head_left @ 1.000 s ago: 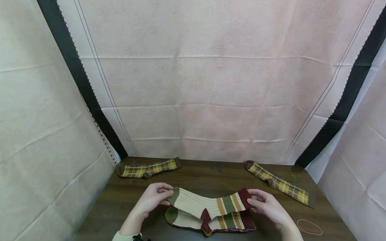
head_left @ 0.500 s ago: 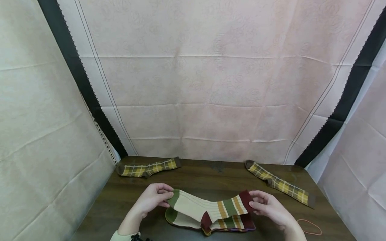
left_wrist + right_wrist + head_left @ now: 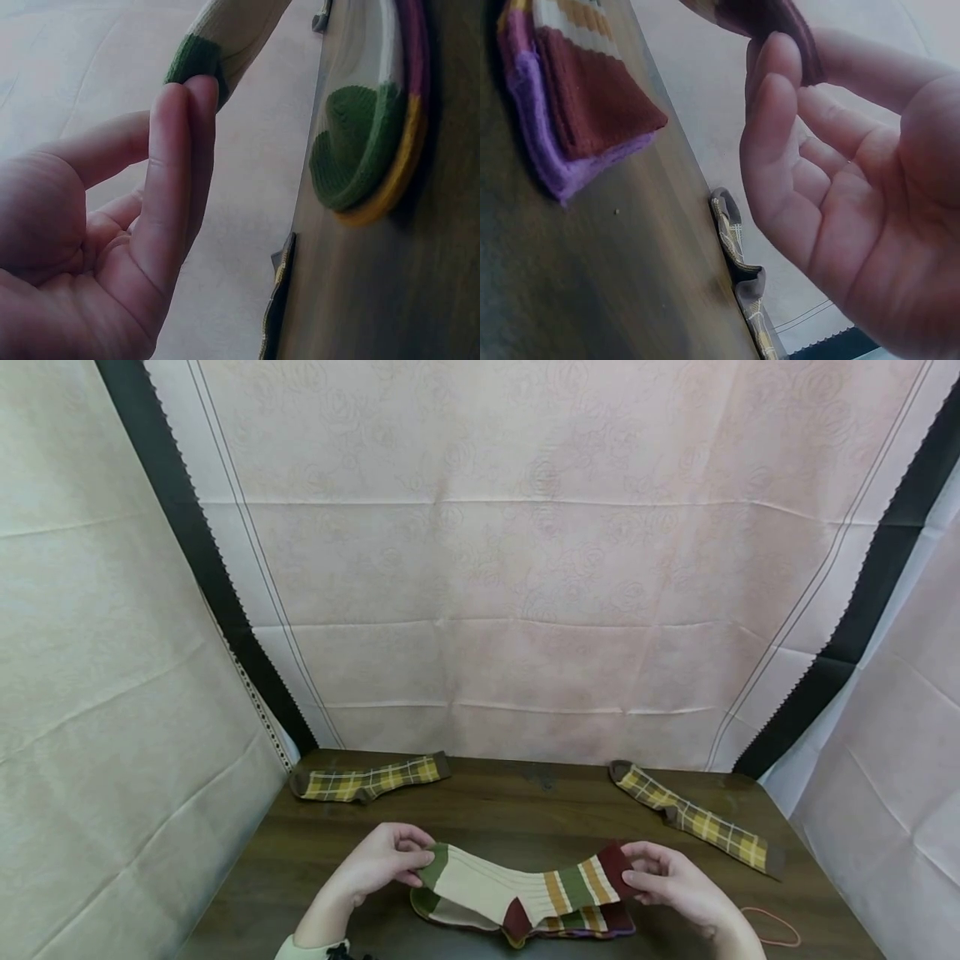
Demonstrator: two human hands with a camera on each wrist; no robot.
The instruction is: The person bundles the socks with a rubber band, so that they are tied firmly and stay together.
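Note:
A cream sock (image 3: 480, 885) with a green toe, a maroon heel and cuff, and green and mustard stripes is stretched between my two hands. My left hand (image 3: 386, 862) pinches its green toe, and my right hand (image 3: 675, 885) pinches the maroon cuff. In both wrist views the held sock is raised off the table. Below it lies a stack of socks; the upper one is a matching cream sock (image 3: 352, 142), largely covered by the held one in the head view. Under that, a purple-cuffed sock (image 3: 536, 142) with a mustard toe shows at the edges.
One yellow plaid sock (image 3: 375, 779) lies at the back left of the dark wooden table (image 3: 510, 810). Another plaid sock (image 3: 697, 820) lies slanted at the back right. A pinkish rubber band (image 3: 776, 935) rests beside my right forearm. Pale cloth walls (image 3: 525, 568) enclose the table.
Both hands have come slightly down and toward me with the cream sock, which now covers more of the stack below. The plaid socks have stayed where they were.

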